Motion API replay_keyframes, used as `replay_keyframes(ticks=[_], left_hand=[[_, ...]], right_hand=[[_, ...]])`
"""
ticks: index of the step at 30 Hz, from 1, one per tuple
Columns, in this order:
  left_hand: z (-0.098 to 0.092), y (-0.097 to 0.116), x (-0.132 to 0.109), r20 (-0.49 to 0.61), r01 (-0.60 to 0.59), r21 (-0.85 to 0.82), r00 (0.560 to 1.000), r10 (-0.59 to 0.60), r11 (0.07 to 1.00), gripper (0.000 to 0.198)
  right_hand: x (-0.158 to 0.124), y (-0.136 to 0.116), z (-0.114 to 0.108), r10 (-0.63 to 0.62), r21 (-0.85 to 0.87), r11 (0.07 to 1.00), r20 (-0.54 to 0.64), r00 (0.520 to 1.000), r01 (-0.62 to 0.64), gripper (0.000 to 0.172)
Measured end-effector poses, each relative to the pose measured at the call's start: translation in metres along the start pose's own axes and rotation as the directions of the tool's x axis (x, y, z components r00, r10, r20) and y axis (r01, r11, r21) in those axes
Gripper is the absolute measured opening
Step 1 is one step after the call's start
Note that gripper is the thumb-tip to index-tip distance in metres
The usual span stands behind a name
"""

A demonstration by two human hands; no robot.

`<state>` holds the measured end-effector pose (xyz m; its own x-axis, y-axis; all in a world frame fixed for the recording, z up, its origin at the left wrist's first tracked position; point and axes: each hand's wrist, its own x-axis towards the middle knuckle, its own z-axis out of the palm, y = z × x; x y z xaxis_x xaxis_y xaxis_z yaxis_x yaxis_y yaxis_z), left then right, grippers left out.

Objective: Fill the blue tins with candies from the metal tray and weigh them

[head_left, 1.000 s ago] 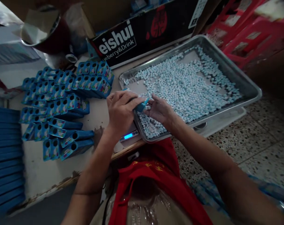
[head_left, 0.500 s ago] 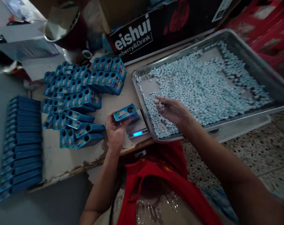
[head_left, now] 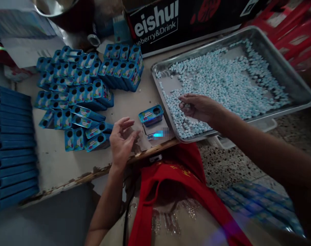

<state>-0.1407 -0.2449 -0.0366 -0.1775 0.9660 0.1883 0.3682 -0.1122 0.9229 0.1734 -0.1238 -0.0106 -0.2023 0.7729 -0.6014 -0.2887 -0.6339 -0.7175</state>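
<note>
A small blue printed box (head_left: 150, 116) with a round hole in its top stands on the digital scale (head_left: 155, 131), whose display is lit. Just left of the scale is my left hand (head_left: 123, 140), fingers apart and holding nothing. Over the near left part of the metal tray (head_left: 242, 120), my right hand (head_left: 196, 106) has its fingers curled around a few small candies. Pale blue and white candies (head_left: 222, 78) lie spread across the tray.
Several similar blue boxes (head_left: 78, 92) stand grouped on the table (head_left: 65, 171), with a long row of them (head_left: 11, 147) at the far left. A black carton (head_left: 186, 24) stands behind the tray. Red plastic stools (head_left: 296, 34) are at the back right.
My left hand has let go of the blue box, which now rests on the scale, and has drawn back left. My right hand stays over the tray with its fingers curled.
</note>
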Motion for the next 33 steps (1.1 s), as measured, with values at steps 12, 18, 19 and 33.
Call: replay_keyframes(ticks=[12,18,19,33], left_hand=[[-0.024,0.01,-0.018,-0.01,-0.143,0.133,0.989,0.145,0.981,0.039],[-0.027,0.012,-0.021,-0.013,-0.101,0.111,0.995,0.103,0.989,0.037],[-0.026,0.012,-0.022,-0.012,-0.095,0.107,0.995,0.096,0.99,0.037],[0.003,-0.004,-0.006,-0.022,-0.087,0.036,0.996,0.088,0.996,0.058]], right_hand=[[-0.047,-0.021,0.045,-0.106,-0.288,0.952,0.01,0.994,0.104,0.017],[-0.048,-0.037,0.07,-0.238,-0.481,0.821,0.2,0.95,0.307,0.009],[-0.047,-0.037,0.072,-0.245,-0.493,0.806,0.224,0.943,0.327,0.009],[-0.052,-0.049,0.061,-0.306,-0.502,0.767,0.263,0.915,0.4,0.01]])
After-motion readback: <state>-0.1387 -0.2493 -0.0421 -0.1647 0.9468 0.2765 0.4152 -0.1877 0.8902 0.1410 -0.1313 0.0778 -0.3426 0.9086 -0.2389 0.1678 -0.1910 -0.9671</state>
